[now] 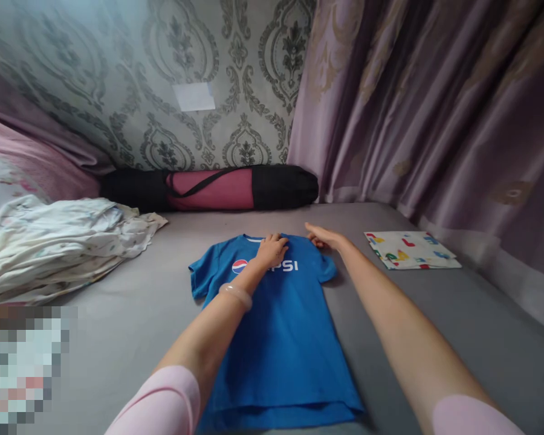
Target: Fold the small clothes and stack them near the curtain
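A blue T-shirt with a white PEPSI print and a round logo lies spread on the grey bed sheet, its neckline away from me. My left hand rests on the upper chest just below the collar, palm down with the fingers laid on the cloth, covering part of the lettering. At the shirt's right shoulder is my right hand, turned on its side. One of its fingers points outward and the others bend loosely by the sleeve. The right sleeve curves under at its edge, while the left sleeve lies spread outward.
To the right lies a folded white cloth with colourful prints. A heap of pale patterned fabric is on the left. A black and dark pink rolled bag lies along the wall, and purple curtains hang at the right.
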The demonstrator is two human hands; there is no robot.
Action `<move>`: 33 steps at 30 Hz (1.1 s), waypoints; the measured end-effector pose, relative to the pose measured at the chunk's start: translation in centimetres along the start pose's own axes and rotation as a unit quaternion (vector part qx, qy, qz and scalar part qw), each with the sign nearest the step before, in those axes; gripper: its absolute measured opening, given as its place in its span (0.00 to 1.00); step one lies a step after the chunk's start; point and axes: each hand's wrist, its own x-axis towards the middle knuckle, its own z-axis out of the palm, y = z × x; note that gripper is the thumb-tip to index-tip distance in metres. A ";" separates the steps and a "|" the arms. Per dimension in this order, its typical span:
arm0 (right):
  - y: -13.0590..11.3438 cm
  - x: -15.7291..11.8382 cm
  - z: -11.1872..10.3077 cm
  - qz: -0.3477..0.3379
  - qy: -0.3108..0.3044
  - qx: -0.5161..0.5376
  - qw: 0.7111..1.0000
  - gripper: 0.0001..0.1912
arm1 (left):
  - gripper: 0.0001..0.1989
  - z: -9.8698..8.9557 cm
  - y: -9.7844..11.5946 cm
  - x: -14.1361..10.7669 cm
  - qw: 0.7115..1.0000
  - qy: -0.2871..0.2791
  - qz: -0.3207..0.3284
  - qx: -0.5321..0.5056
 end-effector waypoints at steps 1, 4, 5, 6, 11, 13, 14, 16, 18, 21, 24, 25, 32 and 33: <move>0.2 -0.2 -0.1 -0.008 0.006 0.004 1.000 0.25 | 0.19 0.6 0.2 -0.1 1.000 0.012 -0.023 0.006; 0.8 -0.9 -0.1 -0.041 0.020 0.029 0.999 0.14 | 0.20 1.8 0.3 -0.4 0.997 0.047 -0.051 0.013; 0.9 -1.1 0.0 -0.053 0.022 0.042 0.997 0.11 | 0.20 2.0 0.3 -0.5 0.997 0.053 -0.051 0.016; 1.1 -1.2 0.1 -0.064 0.025 0.057 0.996 0.10 | 0.20 2.1 0.3 -0.5 0.997 0.056 -0.049 0.020; 2.1 -1.7 0.7 -0.100 0.064 0.118 0.986 0.09 | 0.21 2.1 0.5 -0.6 0.996 0.063 -0.048 0.042; 2.5 -1.9 0.7 -0.109 0.073 0.124 0.984 0.11 | 0.21 2.1 0.6 -0.7 0.995 0.069 -0.048 0.047; 2.6 -2.0 0.6 -0.111 0.070 0.126 0.983 0.12 | 0.22 2.1 0.6 -0.7 0.995 0.073 -0.047 0.049; 2.7 -2.4 0.2 -0.103 0.046 0.133 0.985 0.14 | 0.24 2.1 0.7 -0.8 0.995 0.077 -0.044 0.053; 2.8 -2.9 -0.5 -0.064 0.011 0.135 0.989 0.15 | 0.25 2.1 0.8 -0.9 0.995 0.077 -0.042 0.055; 3.1 -3.3 -1.7 0.023 -0.021 0.113 0.993 0.17 | 0.26 2.1 0.9 -0.9 0.995 0.073 -0.042 0.056; 3.5 -3.6 -2.4 0.084 -0.061 0.085 0.991 0.25 | 0.25 2.1 0.9 -0.8 0.995 0.067 -0.047 0.054; 3.7 -3.7 -2.4 0.093 -0.071 0.078 0.990 0.26 | 0.25 2.1 0.9 -0.8 0.995 0.066 -0.048 0.051; 3.9 -5.0 -1.1 -0.039 -0.041 0.218 0.974 0.11 | 0.22 2.0 0.5 -0.9 0.995 0.078 -0.057 0.004; 3.9 -5.1 -0.8 -0.042 -0.051 0.245 0.967 0.11 | 0.21 2.0 0.4 -0.9 0.995 0.077 -0.056 0.000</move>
